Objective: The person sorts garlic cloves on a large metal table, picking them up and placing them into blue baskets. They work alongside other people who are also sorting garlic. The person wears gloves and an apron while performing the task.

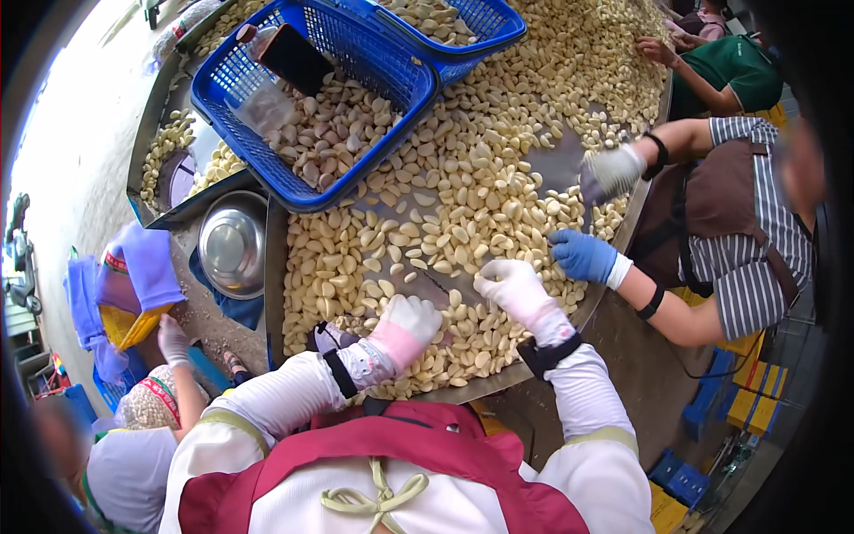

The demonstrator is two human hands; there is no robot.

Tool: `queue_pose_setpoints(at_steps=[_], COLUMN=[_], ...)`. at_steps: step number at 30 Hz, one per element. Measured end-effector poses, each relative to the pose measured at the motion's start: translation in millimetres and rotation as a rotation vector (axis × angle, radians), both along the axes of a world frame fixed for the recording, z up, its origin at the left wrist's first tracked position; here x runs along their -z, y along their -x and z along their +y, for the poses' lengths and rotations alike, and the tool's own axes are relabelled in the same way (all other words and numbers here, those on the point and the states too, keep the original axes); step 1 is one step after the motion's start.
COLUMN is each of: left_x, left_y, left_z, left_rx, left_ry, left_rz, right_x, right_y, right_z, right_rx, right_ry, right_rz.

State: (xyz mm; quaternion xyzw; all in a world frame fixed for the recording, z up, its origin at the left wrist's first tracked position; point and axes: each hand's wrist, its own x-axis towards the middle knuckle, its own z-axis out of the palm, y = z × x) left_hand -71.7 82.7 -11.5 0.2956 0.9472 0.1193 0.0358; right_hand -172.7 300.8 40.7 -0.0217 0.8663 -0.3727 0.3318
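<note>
Peeled garlic cloves (471, 222) cover the metal-topped table (556, 165) in front of me. Just above the cloves near the front edge is my left hand (405, 329), in a white and pink glove with its fingers curled in. What it may hold is hidden under the knuckles. My right hand (516, 292), gloved alike, reaches into the cloves with thumb and fingers drawn together at the tips. Whether a clove is between them cannot be made out. Dark metal shows between the two hands where the cloves lie thinner.
A blue basket (405, 111) holds unpeeled garlic, a dark bottle (298, 60) and a plastic bag; another blue basket adjoins it. A steel bowl (229, 249) stands left. At right, a co-worker's blue-gloved hand (583, 256) and grey-gloved hand (614, 173) work close by.
</note>
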Motion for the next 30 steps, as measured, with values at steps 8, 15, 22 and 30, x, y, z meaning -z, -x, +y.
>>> queue_pose_setpoints(at_steps=[8,15,22,30], left_x=[7.3,-3.8,-37.6,-45.2], left_y=[-1.9,-0.1,43.5,65.5], left_z=[6.9,8.9,-2.3,-122.6], left_rx=[0.121,0.215,-0.16,-0.666], left_ry=[-0.014,0.007,-0.401,-0.212], left_rz=[-0.084,-0.087,-0.163,-0.048], right_x=[-23.3,18.9,-8.3,-108.7], right_y=[-4.8,-41.2,-16.6,150.6], right_z=[3.1,-3.9,-33.3,-111.8], right_rx=[-0.195,-0.496,0.499,0.484], right_ry=[-0.235,-0.836,0.563,1.439], right_rz=[-0.013,0.303,-0.635,-0.257])
